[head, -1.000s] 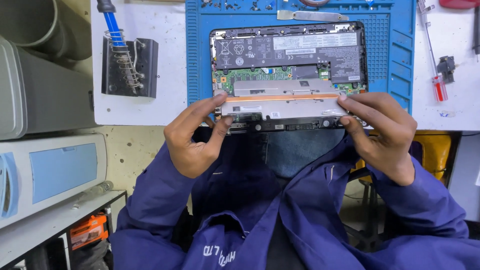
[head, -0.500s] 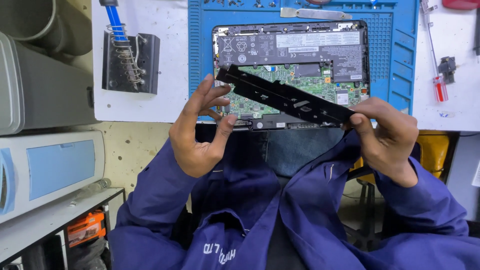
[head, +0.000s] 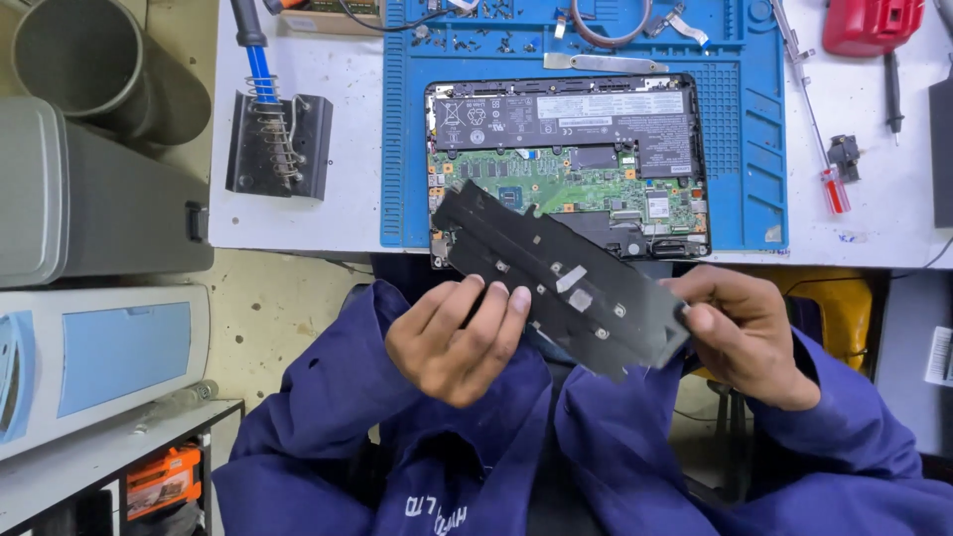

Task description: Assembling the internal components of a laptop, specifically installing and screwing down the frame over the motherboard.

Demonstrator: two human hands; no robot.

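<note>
Matt black metal-looking panel (head: 561, 288), ribbed blue rubbery mat (head: 745, 129), smooth white table (head: 328, 213), blue cloth sleeves (head: 328, 427).

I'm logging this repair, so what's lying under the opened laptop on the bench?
The opened laptop lies on a blue work mat, which sits on the white bench. The mat under the laptop is covered. The black plate, held in both hands, hides the laptop's near left corner.

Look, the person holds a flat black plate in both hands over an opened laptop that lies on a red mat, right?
Not quite: the mat is blue, not red, as the head view shows. Both hands, left and right, do hold the flat black plate above the opened laptop.
</note>
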